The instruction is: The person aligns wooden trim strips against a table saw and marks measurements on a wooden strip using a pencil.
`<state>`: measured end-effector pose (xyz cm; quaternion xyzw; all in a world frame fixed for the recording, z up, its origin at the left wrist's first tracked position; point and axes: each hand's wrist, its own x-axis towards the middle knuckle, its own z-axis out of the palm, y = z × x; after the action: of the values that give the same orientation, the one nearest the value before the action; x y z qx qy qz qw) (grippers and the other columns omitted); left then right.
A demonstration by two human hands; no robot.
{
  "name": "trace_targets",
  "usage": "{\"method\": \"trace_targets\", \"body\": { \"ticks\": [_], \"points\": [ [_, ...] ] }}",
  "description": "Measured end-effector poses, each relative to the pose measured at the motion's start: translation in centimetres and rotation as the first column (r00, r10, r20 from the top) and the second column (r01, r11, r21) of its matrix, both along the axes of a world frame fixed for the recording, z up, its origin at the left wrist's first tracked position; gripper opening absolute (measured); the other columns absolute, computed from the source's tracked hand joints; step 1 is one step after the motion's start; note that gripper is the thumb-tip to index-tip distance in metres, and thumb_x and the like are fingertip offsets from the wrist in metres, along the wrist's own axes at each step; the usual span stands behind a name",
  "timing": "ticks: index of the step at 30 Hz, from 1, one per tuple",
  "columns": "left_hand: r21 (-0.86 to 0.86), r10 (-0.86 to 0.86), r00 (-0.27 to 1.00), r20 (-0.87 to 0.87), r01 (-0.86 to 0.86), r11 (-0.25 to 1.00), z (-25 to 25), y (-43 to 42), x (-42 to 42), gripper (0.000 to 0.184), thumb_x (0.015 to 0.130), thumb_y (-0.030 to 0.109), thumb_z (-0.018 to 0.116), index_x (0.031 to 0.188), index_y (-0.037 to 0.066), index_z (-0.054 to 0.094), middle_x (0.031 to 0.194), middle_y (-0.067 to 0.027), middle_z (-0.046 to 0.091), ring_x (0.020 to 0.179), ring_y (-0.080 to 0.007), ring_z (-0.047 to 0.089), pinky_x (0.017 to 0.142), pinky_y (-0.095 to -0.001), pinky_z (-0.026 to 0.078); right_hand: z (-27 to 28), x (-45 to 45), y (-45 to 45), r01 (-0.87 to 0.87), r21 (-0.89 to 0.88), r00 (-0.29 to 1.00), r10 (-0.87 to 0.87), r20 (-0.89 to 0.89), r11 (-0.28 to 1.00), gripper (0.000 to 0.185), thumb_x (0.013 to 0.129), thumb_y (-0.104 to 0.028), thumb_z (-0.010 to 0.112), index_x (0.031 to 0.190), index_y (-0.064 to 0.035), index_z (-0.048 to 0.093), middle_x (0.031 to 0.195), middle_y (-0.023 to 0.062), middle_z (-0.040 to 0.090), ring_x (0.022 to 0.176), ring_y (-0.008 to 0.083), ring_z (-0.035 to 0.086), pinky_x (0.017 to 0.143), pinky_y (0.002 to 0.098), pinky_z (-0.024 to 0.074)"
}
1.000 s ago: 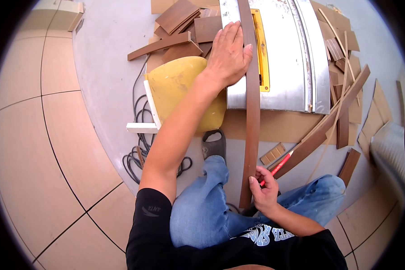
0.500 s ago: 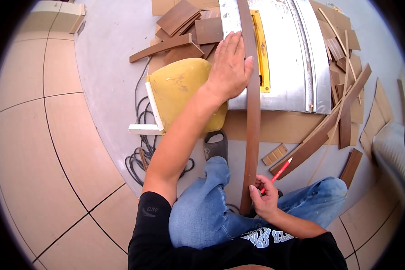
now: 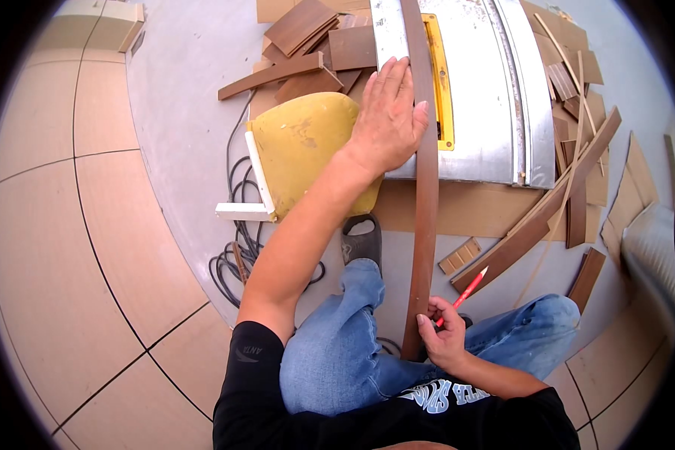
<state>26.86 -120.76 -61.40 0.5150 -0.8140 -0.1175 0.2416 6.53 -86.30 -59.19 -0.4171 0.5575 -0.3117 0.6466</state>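
A long narrow brown wood strip (image 3: 423, 217) runs from the metal saw table (image 3: 476, 90) down toward my lap. My left hand (image 3: 388, 124) lies flat along the strip's left edge on the table, fingers stretched out and thumb reaching over the wood. Near the strip's lower end my right hand (image 3: 444, 334) is closed, its thumb and fingers against the right edge. A red pencil (image 3: 469, 286) sticks out of that hand, tip pointing up and right. Beside the strip, a yellow slotted insert (image 3: 444, 82) is set into the table.
Left of the table sits a yellow guard-like panel (image 3: 304, 150) with a white bracket. Brown offcuts (image 3: 300, 30) are heaped behind it, and a black cable (image 3: 225, 266) lies coiled on the floor. More long strips (image 3: 532, 225) and cardboard (image 3: 628, 187) lie to the right.
The view has shifted slightly. My left hand still rests on the strip, and my right hand keeps the pencil and its place at the lower end.
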Motion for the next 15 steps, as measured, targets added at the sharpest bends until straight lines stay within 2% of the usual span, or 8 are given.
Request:
{"method": "trace_targets", "body": {
  "ticks": [4,7,9,10,12,15],
  "points": [
    [-0.005,0.004,1.000,-0.001,-0.004,1.000,0.1,0.2,0.0,0.063,0.106,0.028,0.046,0.152,-0.014,0.036,0.159,-0.0301,0.037,0.152,-0.0446,0.030,0.127,-0.0514,0.023,0.2,0.3,-1.4,0.042,-0.005,0.999,-0.042,-0.003,0.999,0.039,0.095,-0.002,0.072,0.131,0.0049,0.059,0.103,0.0090,0.070,0.092,0.0144,0.065,0.085,0.0294,0.0544],
    [-0.024,0.014,1.000,0.000,-0.014,1.000,0.0,0.1,-0.1,0.063,0.106,0.028,0.046,0.152,-0.014,0.038,0.159,-0.0292,0.038,0.152,-0.0439,0.031,0.127,-0.0505,0.023,0.4,1.2,-6.2,0.171,-0.109,0.976,-0.154,0.153,0.979,0.048,0.101,-0.003,0.065,0.145,0.0073,0.048,0.125,0.0156,0.067,0.111,0.0201,0.065,0.099,0.0333,0.0513],
    [-0.026,0.021,1.000,-0.015,-0.021,0.999,-0.1,0.2,-0.1,0.063,0.106,0.029,0.047,0.151,-0.014,0.038,0.159,-0.0287,0.039,0.152,-0.0434,0.031,0.127,-0.0503,0.023,0.5,2.0,-9.0,0.250,-0.101,0.956,-0.229,0.186,0.963,0.049,0.102,-0.003,0.063,0.147,0.0072,0.046,0.128,0.0150,0.066,0.115,0.0185,0.064,0.101,0.0321,0.0503],
    [-0.027,0.027,0.999,-0.023,-0.027,0.999,-0.1,0.2,-0.1,0.063,0.105,0.029,0.047,0.151,-0.013,0.039,0.159,-0.0283,0.039,0.152,-0.0429,0.032,0.127,-0.0500,0.023,0.9,2.4,-10.2,0.244,-0.104,0.959,-0.223,0.178,0.964,0.049,0.102,-0.003,0.063,0.147,0.0072,0.046,0.128,0.0150,0.066,0.115,0.0185,0.064,0.101,0.0321,0.0503],
    [-0.026,0.029,0.999,-0.035,-0.030,0.999,-0.1,0.0,0.0,0.063,0.105,0.029,0.048,0.151,-0.013,0.039,0.159,-0.0276,0.039,0.151,-0.0426,0.033,0.127,-0.0500,0.023,1.8,3.2,-12.1,0.221,-0.013,0.936,-0.208,0.283,0.975,0.048,0.103,-0.003,0.063,0.148,0.0070,0.046,0.129,0.0127,0.066,0.115,0.0155,0.062,0.100,0.0296,0.0496],
    [-0.017,0.036,0.998,-0.056,-0.037,0.999,0.1,-0.3,0.1,0.063,0.105,0.030,0.048,0.150,-0.014,0.041,0.160,-0.0270,0.039,0.152,-0.0415,0.032,0.127,-0.0510,0.023,1.1,4.1,-12.6,0.212,0.014,0.950,-0.209,0.233,0.977,0.042,0.104,-0.004,0.063,0.143,0.0060,0.052,0.121,0.0067,0.068,0.105,0.0096,0.063,0.093,0.0245,0.0509]
  ]
}}
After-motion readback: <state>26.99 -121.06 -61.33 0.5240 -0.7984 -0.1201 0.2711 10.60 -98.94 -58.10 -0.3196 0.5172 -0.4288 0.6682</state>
